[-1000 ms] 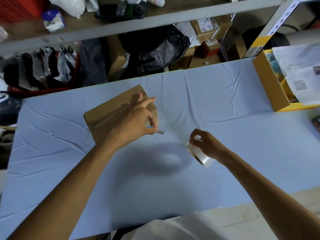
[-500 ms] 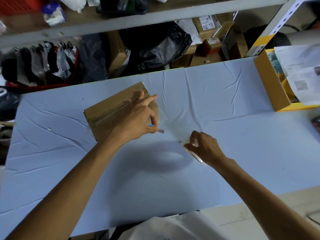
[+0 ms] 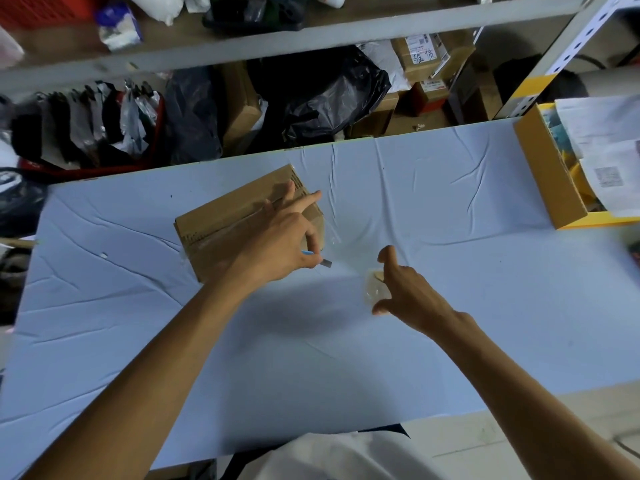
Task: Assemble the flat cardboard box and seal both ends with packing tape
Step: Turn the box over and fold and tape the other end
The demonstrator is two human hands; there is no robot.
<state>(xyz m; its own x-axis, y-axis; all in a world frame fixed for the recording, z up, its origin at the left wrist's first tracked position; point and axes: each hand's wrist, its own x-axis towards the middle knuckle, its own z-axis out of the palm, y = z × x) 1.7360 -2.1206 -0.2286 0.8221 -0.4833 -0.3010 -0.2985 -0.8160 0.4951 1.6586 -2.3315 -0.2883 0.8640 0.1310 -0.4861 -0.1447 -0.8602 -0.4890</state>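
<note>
Two hands: left hand (image 3: pixel 280 240) steadies the cardboard box (image 3: pixel 214 220) while pinching a cutter (image 3: pixel 325 262), apparently ready to cut; right hand (image 3: pixel 412 292), fingers spread, rests on the tape roll (image 3: pixel 372 291).

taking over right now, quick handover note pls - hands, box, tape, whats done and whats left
Left hand: pinches a small cutter; its other fingers rest on the cardboard box.
Right hand: over the tape roll, which lies on the table; grip unclear.
Done: box is formed, and a tape strip runs along its top seam.
Left: can't tell if the tape is cut free from the roll. The opposite end is hidden, so check it and seal it if needed.
</note>
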